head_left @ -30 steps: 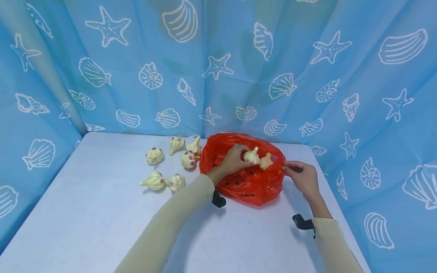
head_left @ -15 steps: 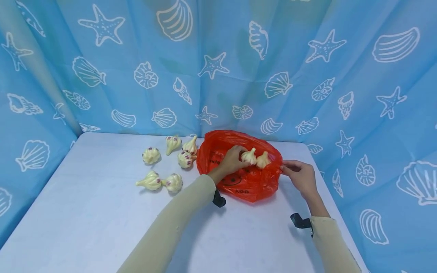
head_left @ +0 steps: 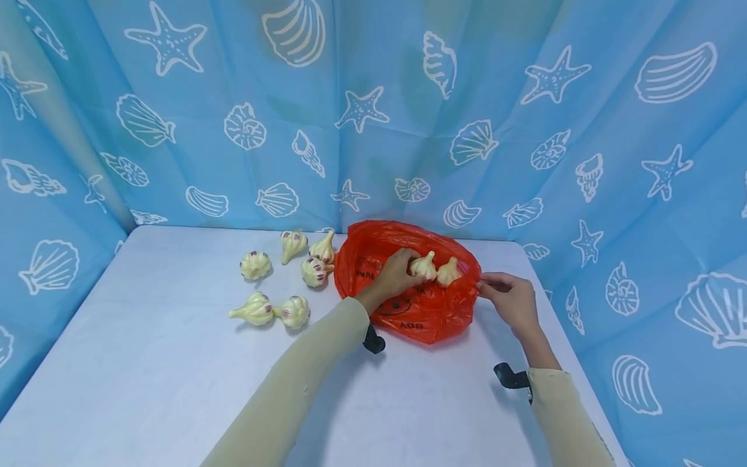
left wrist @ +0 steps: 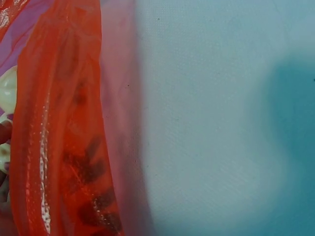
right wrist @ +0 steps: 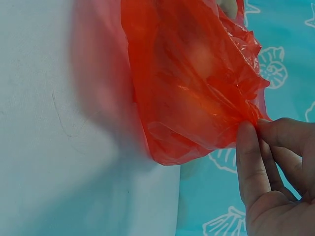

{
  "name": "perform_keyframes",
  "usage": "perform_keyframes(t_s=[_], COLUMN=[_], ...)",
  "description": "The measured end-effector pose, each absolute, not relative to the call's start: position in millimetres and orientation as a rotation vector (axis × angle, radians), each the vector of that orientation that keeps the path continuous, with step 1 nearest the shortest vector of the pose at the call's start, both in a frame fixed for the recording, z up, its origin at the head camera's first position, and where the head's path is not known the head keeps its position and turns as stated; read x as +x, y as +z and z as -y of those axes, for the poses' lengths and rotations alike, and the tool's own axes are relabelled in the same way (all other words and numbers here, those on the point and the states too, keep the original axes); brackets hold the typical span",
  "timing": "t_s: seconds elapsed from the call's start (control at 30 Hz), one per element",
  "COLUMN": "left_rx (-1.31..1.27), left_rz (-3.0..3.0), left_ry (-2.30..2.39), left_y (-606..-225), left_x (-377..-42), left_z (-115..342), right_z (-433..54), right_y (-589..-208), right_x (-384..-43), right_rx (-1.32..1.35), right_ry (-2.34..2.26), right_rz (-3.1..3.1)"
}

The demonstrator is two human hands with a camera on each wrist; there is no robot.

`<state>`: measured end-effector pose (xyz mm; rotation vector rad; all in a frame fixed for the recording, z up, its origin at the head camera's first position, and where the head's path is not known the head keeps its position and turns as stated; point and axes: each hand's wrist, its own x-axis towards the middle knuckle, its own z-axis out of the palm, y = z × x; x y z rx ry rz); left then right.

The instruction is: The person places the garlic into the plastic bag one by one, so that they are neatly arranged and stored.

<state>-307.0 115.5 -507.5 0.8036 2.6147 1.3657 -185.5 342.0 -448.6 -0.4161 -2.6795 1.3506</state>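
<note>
A red plastic bag (head_left: 403,230) with dark printing lies on the table with its mouth spread wide. My left hand (head_left: 395,275) reaches into the mouth and grips a garlic bulb (head_left: 423,267) there. Just right of it, a second bulb (head_left: 449,272) sits inside the bag by the right side. My right hand (head_left: 513,301) pinches the bag's right rim between thumb and fingers, seen close up in the right wrist view, where the thumb and fingertips (right wrist: 248,147) meet on the plastic. In the left wrist view the bag's wall (left wrist: 64,147) hides most of the left hand.
Several more garlic bulbs (head_left: 255,266) lie on the white table (head_left: 175,357) left of the bag, one (head_left: 316,272) right beside its left rim. A blue curtain (head_left: 315,175) with white shells and starfish hangs behind the table and along both sides.
The whole head view has shifted slightly, moving everything a little left and up. Both hands keep their hold, the left on the garlic bulb and the right on the bag's rim.
</note>
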Motion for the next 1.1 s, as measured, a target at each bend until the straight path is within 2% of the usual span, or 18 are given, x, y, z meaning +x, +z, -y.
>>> perform_keyframes(t_s=[1.1], left_rx=[0.787], left_rz=[-2.62], left_ry=[1.271], left_y=[-499], left_x=[-309], left_z=[-108], right_z=[-342], right_y=[-445], right_x=[-183], right_rx=[-0.341], right_ry=[1.363], right_rz=[2.647])
